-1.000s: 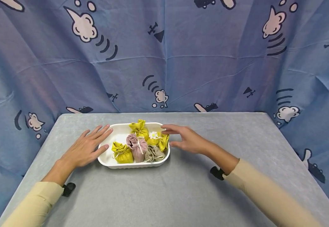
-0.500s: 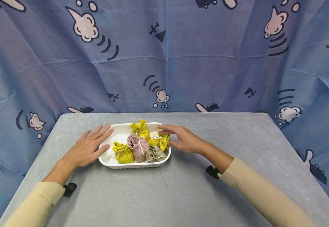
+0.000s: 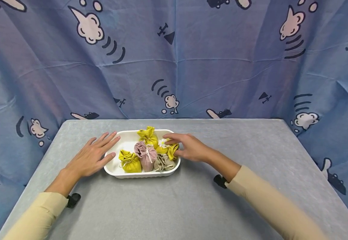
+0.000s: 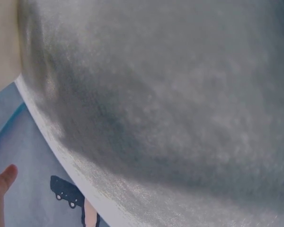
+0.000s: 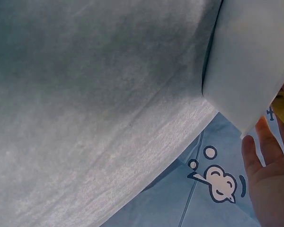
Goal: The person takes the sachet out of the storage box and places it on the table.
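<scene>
A white oval-cornered tray (image 3: 116, 169) holds several small drawstring pouches. Three pouches are yellow: one at the front left (image 3: 130, 162), one at the back (image 3: 148, 137), and one lying at the right (image 3: 172, 152) with a small white flower near it. A pink pouch (image 3: 146, 156) leans in the middle, and a grey-beige pouch (image 3: 163, 163) lies at the front right. My left hand (image 3: 94, 156) lies spread over the tray's left rim. My right hand (image 3: 193, 148) reaches over the right rim, its fingers loosely bent about the right yellow pouch, without a visible pinch.
The tray stands on a grey table (image 3: 174, 206), towards its far edge. A blue patterned curtain (image 3: 210, 83) hangs behind and at the sides. Dark wrist straps (image 3: 73, 200) show below both wrists.
My right hand has moved left, its fingers now farther over the right yellow pouch. The left hand and the pouches look unmoved.
</scene>
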Available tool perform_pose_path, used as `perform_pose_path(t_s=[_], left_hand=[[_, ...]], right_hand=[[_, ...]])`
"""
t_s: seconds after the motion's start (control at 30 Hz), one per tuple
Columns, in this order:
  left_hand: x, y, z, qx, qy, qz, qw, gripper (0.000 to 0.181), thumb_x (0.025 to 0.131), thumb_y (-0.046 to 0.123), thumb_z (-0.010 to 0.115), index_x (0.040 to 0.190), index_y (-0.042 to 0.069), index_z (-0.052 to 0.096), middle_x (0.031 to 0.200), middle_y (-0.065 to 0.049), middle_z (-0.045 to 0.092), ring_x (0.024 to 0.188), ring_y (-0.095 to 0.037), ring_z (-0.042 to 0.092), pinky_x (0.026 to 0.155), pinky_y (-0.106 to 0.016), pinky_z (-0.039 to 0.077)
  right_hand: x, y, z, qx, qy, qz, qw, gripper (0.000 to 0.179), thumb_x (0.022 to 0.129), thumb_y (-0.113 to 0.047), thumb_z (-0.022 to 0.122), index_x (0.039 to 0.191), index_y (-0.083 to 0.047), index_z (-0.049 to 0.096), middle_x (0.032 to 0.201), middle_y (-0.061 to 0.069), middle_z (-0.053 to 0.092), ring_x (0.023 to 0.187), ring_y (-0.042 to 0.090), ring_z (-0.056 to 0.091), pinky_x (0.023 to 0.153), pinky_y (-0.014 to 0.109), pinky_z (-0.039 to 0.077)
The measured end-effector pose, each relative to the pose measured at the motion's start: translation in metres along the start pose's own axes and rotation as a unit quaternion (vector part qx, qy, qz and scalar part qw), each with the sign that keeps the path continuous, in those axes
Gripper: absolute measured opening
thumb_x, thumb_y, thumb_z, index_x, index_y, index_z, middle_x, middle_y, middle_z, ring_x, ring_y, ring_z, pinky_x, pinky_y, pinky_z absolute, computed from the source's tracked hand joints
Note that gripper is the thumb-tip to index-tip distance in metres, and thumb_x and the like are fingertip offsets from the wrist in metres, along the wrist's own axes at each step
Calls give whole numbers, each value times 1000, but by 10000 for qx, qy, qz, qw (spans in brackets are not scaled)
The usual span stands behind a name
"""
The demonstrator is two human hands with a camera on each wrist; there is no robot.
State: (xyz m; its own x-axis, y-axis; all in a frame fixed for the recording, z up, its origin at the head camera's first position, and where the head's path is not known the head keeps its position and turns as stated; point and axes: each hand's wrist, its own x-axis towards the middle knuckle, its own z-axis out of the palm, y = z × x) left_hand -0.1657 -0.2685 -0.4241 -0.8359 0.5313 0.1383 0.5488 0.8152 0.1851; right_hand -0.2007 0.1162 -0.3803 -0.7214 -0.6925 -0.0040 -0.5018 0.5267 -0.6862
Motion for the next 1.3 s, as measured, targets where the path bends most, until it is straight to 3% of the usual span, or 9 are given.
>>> perform_pose_path(t_s=[0.13,0.23,0.47,0.77,1.3], left_hand=[[-1,0,-1,44,38,27,10000,62,104,40,48,159,19,29,164,-5,25,146,-39,27,108,-66,24],[-1,0,-1,86,50,35,9999,62,104,41,47,159,19,29,164,-5,25,147,-39,27,108,-66,24],[-1,1,-2,190,38,66,9998,61,104,40,47,158,18,30,164,-6,25,147,-38,27,108,-67,23],[-1,0,-1,238,62,90,9997,60,104,40,47,158,17,32,164,-5,26,147,-37,27,108,-67,24],[0,2,1,206,135,119,9996,60,104,39,48,157,16,33,163,-6,28,146,-39,29,107,-67,25]], right_hand=[[4,-1,3,-150,-59,53,9999,68,85,8,69,147,-9,48,129,4,67,127,24,57,80,37,45],[6,-3,4,-213,-89,31,9997,67,85,9,68,147,-9,49,128,4,67,124,23,58,73,32,41],[9,-3,5,-158,-68,-98,9998,58,85,10,67,140,-5,55,118,5,72,115,19,65,87,36,48],[10,-1,7,-442,233,-532,9973,32,85,7,65,113,-7,73,113,3,72,106,17,65,95,35,50],[12,1,7,-62,505,-385,9980,22,86,5,69,105,-6,76,111,6,73,109,20,66,98,38,49]])
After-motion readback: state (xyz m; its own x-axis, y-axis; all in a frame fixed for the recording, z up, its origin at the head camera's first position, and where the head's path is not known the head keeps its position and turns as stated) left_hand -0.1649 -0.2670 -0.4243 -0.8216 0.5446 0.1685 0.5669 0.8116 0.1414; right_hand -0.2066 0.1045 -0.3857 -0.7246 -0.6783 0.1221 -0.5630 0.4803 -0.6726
